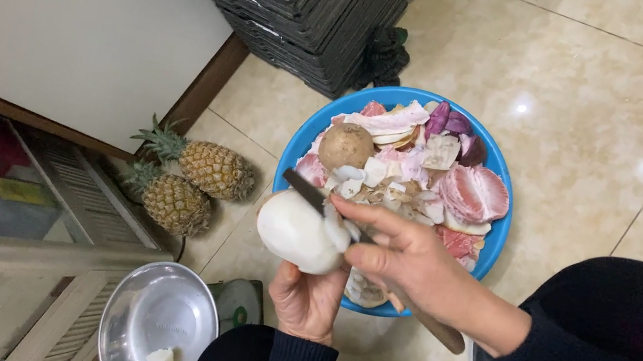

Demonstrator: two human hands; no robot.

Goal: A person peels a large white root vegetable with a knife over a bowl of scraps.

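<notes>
— Counting first: how many of each thing are being seen?

— One peeled white root [297, 231] is being held over the near rim of one blue basin [493, 237], which is sitting on the tiled floor [599, 106]. One unpeeled brown tuber [346, 145] is lying in the basin among a heap of peelings [410, 178] too jumbled to be counted, along with one pink peeled citrus piece [473, 192]. Two pineapples [193, 184] are lying side by side on the floor to the left, just beside a white cabinet [95, 17]. One steel bowl [156, 329] is sitting lower left, with one small white piece inside it. One stack of dark crates [309, 2] is being seen at the top.

— And how are the hands being held?

— The left hand [307, 299] is being raised from below, palm up, fingers closed around the underside of the white root. The right hand [405, 257] is being brought in from the right, its fingers wrapped tightly around one knife [310, 194]. The dark blade is being laid across the top of the root, pointing up and left, with the index finger stretched along it. The wooden handle is sticking out behind the wrist.

— Are the sleeves being shown?

— Dark sleeves are being worn on both forearms, and a dark-clad knee is being seen at the right edge.
</notes>
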